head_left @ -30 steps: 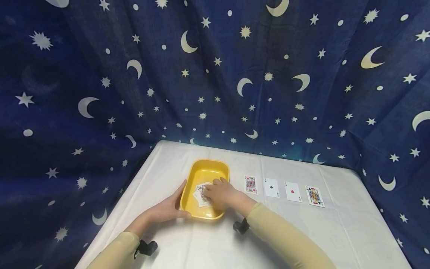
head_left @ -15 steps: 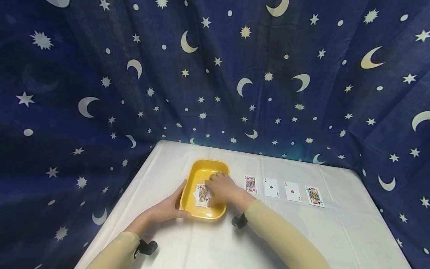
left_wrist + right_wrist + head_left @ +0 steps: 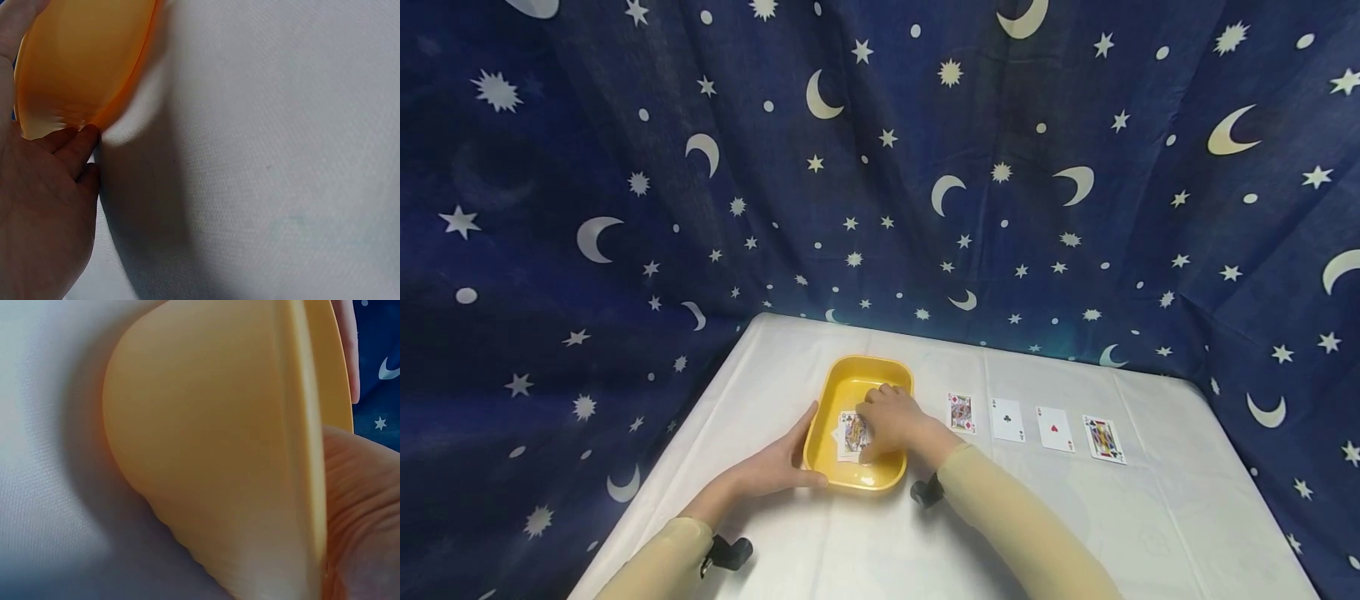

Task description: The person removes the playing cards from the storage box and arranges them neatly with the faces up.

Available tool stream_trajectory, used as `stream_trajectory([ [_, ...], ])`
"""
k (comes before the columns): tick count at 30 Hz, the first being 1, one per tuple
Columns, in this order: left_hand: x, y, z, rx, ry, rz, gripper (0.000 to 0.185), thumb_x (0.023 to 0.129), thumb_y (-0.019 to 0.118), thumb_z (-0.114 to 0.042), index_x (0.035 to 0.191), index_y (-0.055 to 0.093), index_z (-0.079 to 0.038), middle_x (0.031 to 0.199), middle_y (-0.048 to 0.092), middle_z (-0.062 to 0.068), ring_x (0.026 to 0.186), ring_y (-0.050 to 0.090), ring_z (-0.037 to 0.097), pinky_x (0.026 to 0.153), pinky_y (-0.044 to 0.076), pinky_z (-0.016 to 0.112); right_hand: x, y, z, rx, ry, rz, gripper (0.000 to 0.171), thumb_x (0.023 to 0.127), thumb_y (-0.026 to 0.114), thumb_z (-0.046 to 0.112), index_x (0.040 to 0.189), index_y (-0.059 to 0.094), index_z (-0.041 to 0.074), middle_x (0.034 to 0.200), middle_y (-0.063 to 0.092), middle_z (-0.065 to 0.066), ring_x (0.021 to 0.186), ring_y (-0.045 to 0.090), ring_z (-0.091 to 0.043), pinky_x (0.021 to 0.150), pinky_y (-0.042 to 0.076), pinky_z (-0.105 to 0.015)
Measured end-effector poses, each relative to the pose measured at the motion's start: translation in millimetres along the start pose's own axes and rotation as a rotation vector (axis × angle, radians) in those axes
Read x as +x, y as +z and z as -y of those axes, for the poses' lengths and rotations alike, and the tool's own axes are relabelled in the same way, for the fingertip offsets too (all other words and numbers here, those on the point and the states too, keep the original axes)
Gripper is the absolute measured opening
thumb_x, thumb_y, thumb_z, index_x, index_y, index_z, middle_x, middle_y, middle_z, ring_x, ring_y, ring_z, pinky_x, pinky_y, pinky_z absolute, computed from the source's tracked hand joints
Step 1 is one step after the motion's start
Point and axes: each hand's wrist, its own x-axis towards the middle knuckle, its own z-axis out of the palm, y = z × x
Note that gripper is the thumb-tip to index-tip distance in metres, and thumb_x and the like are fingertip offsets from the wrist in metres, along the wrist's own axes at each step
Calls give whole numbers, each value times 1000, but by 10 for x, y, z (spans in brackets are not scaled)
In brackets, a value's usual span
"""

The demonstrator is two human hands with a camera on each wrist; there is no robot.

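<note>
In the head view a yellow tray (image 3: 859,485) stands on the white-covered table. A small stack of playing cards (image 3: 852,435) lies in it, a black-suited face card on top and a corner of another card jutting out at the left. My right hand (image 3: 891,423) reaches over the tray's right wall and grips the stack by its right side; that part of the cards is hidden. My left hand (image 3: 778,462) rests against the tray's near left corner, fingers along the left wall and thumb at the near end. In the right wrist view, the tray wall hides my fingertips.
Right of the tray, several face-up cards form a row: a red face card (image 3: 961,413), an ace of clubs (image 3: 1007,419), an ace of hearts (image 3: 1056,428) and a black-suited face card (image 3: 1103,439). A dark blue star-and-moon curtain (image 3: 880,167) hangs behind the table (image 3: 1187,500).
The fanned, loose cards in the tray have come together into a neater stack. My right hand has shifted slightly over their right side. My left hand stays at the tray.
</note>
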Motion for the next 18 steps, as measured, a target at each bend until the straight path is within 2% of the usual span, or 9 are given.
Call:
stream_trajectory([
  [10, 10, 8, 19, -2, 11, -8, 126, 80, 87, -44, 165, -6, -32, 172, -2, -3, 156, 3, 23, 123, 15, 54, -5, 1, 8, -11, 5, 0, 84, 69, 84, 65, 137, 65, 21, 127, 58, 0, 116, 47, -20, 112, 37, -47],
  [18, 3, 2, 2, 0, -1, -1, 127, 80, 87, -46, 165, -7, -32, 171, -3, -4, 156, 3, 20, 124, 13, 49, -8, -1, 26, -22, 10, -3, 84, 69, 84, 66, 137, 65, 21, 126, 58, 0, 115, 47, -20, 111, 37, -45],
])
